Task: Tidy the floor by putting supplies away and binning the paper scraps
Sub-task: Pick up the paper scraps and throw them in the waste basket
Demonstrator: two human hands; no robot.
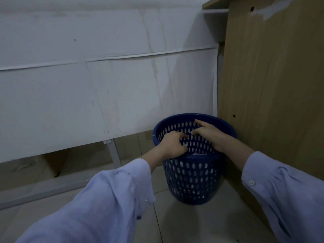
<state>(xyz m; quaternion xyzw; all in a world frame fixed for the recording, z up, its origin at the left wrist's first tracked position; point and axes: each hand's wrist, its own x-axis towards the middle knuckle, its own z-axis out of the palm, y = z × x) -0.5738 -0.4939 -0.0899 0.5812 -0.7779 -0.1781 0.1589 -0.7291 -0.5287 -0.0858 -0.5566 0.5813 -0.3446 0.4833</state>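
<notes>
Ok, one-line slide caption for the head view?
Left hand and right hand, both open, over the blue perforated bin beside a wooden panel.

No text, label, brand or number could be read; the bin (191, 178) and right panel (271, 85) seemingly bore none in the dim view.

Inside the blue bin (191, 174), mostly hidden by the left hand (172, 145) and right hand (213, 135), a pale shape (199, 153) was too dim to identify.
</notes>
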